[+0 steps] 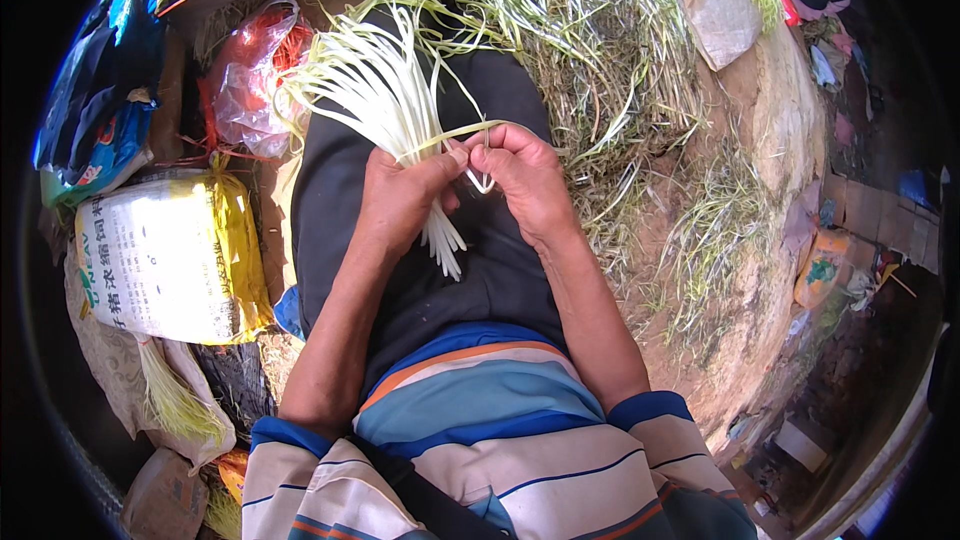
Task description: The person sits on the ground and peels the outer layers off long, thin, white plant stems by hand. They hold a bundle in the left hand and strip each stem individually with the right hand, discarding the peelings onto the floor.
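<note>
A thick bundle of blanched chives (375,90) lies over my dark trousers, its white stalks fanned toward the upper left. My left hand (400,195) is closed around the bundle low down, and the cut ends stick out beneath it. Close beside it, my right hand (525,175) pinches a thin yellowish leaf (468,128) that runs across from the bundle. A white stalk bends in a small loop just under my right fingertips. Both hands meet above my lap, and the thumbs nearly touch.
A large heap of loose chives (600,30) covers the ground at the upper right, with scattered strands below. On the left stand a white and yellow sack (160,260) and a clear bag with red strands (265,70). Another chive bunch (175,395) lies at lower left.
</note>
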Demonstrator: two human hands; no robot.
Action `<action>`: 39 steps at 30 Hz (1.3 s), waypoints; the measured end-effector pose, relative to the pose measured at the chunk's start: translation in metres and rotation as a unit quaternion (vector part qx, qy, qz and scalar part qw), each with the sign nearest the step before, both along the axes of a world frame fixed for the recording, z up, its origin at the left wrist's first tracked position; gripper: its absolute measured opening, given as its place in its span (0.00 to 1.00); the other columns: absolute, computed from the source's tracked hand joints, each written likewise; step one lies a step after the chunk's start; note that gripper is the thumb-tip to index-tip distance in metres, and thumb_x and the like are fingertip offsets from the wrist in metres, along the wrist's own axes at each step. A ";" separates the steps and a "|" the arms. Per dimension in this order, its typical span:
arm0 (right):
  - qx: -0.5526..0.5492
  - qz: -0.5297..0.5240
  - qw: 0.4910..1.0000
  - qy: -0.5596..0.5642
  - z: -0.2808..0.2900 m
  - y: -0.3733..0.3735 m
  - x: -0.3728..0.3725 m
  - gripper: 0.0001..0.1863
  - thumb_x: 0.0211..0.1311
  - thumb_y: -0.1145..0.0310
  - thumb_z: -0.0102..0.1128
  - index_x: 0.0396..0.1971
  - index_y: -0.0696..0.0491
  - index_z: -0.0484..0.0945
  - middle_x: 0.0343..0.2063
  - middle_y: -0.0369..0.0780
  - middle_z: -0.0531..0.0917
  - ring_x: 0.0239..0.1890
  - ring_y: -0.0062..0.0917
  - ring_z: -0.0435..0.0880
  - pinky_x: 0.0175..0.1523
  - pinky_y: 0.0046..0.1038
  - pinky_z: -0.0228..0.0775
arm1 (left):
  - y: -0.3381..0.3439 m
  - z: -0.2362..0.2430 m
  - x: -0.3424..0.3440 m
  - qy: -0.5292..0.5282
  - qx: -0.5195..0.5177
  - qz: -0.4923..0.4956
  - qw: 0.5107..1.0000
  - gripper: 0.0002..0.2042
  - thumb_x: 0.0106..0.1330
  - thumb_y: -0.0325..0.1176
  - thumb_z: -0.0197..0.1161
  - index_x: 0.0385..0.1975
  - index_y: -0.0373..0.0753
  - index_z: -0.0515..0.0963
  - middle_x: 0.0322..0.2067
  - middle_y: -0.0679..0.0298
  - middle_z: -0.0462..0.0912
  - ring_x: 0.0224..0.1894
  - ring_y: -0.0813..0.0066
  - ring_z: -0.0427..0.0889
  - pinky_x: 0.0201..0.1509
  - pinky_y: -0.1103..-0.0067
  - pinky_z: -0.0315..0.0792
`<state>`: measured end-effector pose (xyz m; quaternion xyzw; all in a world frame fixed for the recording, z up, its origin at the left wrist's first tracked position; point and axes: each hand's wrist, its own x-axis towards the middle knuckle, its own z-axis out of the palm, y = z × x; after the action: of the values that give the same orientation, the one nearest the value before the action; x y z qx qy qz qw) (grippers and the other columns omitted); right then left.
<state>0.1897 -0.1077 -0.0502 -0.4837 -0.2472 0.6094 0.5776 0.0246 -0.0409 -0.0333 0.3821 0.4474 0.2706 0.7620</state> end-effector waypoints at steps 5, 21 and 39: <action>-0.051 -0.054 0.995 -0.073 0.000 -0.008 0.012 0.06 0.73 0.70 0.64 0.40 0.57 0.84 0.35 0.34 0.86 0.34 0.14 0.81 0.43 0.19 0.74 | 0.000 0.001 -0.002 -0.014 0.005 0.039 0.999 0.09 0.68 0.29 0.69 0.43 0.33 0.83 0.33 0.60 0.89 0.21 0.79 0.78 0.25 0.81 0.74; -0.186 -0.190 0.908 -0.323 -0.032 -0.127 0.113 0.07 0.73 0.72 0.61 0.33 0.56 0.82 0.25 0.30 0.78 0.25 0.14 0.74 0.31 0.21 0.71 | 0.006 0.005 -0.010 -0.049 0.071 0.146 0.985 0.09 0.71 0.30 0.67 0.45 0.31 0.83 0.36 0.53 0.90 0.21 0.78 0.79 0.27 0.81 0.74; -0.320 -0.006 0.826 -0.464 -0.077 -0.203 0.178 0.16 0.64 0.71 0.69 0.49 0.61 0.85 0.34 0.40 0.88 0.37 0.25 0.86 0.45 0.28 0.77 | 0.018 0.011 -0.023 -0.066 0.038 0.168 0.983 0.11 0.69 0.29 0.69 0.44 0.28 0.82 0.35 0.50 0.90 0.21 0.76 0.80 0.26 0.80 0.75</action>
<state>0.3679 -0.3107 -0.1274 -0.8688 -0.2742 0.3546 0.2106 0.0019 -0.0233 -0.0221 0.3113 0.4434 0.4363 0.7184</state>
